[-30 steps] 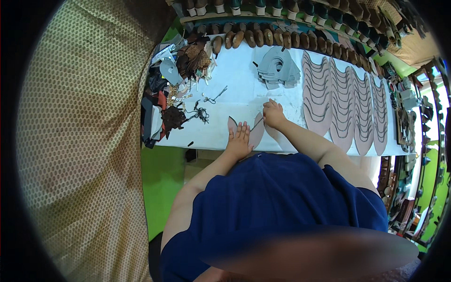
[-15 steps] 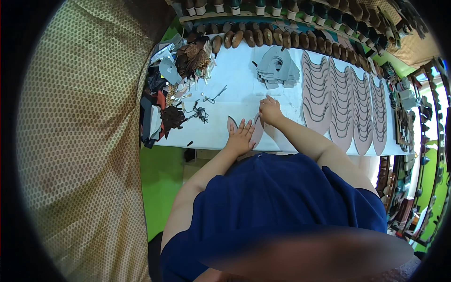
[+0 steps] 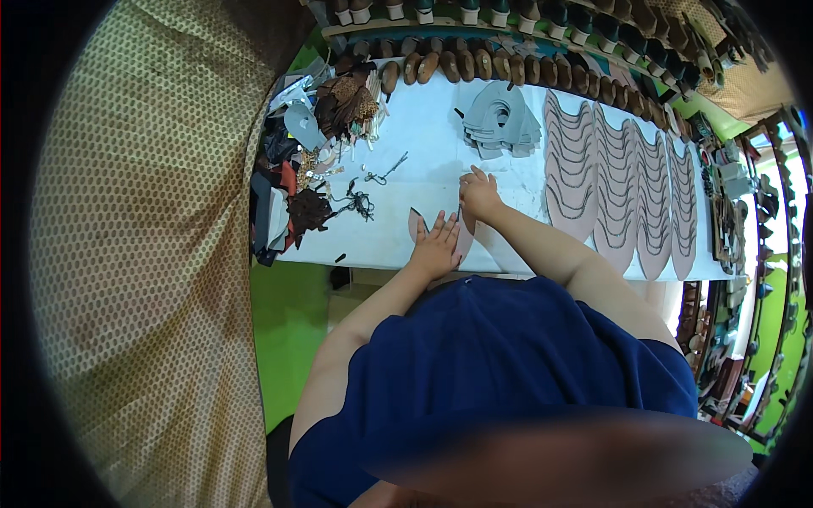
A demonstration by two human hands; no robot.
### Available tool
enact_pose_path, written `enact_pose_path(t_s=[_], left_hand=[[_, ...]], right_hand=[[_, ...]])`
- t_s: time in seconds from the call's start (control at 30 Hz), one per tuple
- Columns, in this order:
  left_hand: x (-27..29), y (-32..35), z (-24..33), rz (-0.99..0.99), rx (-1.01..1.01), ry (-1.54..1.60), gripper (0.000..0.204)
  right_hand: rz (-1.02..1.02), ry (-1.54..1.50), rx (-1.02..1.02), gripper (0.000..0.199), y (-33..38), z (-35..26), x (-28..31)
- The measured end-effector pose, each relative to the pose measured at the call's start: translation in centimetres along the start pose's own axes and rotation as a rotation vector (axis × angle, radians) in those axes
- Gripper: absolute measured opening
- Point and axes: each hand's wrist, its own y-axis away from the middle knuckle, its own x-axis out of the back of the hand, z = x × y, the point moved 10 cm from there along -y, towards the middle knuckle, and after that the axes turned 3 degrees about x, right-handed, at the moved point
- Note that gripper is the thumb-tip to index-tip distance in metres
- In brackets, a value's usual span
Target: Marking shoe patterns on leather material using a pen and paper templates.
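near bottom of frame: blue shirt [image 3: 508,364], both forearms run up from it toward frame centre.
left hand [image 3: 436,247] just left of centre, palm down, fingers spread and flat, pressing on a pinkish leather piece [image 3: 417,223] at the near edge of the white table [image 3: 423,182]. nothing gripped, just holding it down.
right hand [image 3: 479,193] slightly above and right of the left, forearm angled in from lower right. fingers curled in, tips down at the same piece's upper edge; looks pinched on a small tool but too small to tell what, if anything.
leather piece sits centre frame, partly under both hands.
further up: stack of grey cut pieces [image 3: 500,127] above the right hand, apart from it. right of centre: rows of pink curved cut pieces [image 3: 618,182] laid side by side. left of centre: dark scrap pile [image 3: 296,182] on the table's left end.
top of frame: row of brown shoe lasts [image 3: 457,66] along the far edge.
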Motion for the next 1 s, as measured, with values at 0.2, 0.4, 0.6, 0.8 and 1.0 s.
enact_pose_path(t_s=[0.2,0.4,0.6,0.8,1.0], left_hand=[[1.5,-1.2,-0.6,0.07,0.044,0.082,0.075],[1.5,-1.9,-1.3,0.018,0.064,0.086,0.07],[1.6,-2.7,-1.6,-0.002,0.083,0.087,0.065],[1.9,-3.1,-2.1,0.059,0.088,0.106,0.061],[1.8,-3.5,-2.4,0.033,0.094,0.085,0.06]], right_hand=[[0.011,-0.033,-0.003,0.013,0.0,0.5,-0.6],[0.017,-0.056,0.003,0.011,-0.1,0.7,-1.0],[0.01,-0.046,-0.026,0.013,-0.1,1.4,-1.1],[-0.004,-0.049,-0.048,0.014,-0.4,1.8,-1.6],[-0.036,-0.022,-0.103,0.016,-0.2,1.5,-1.0]])
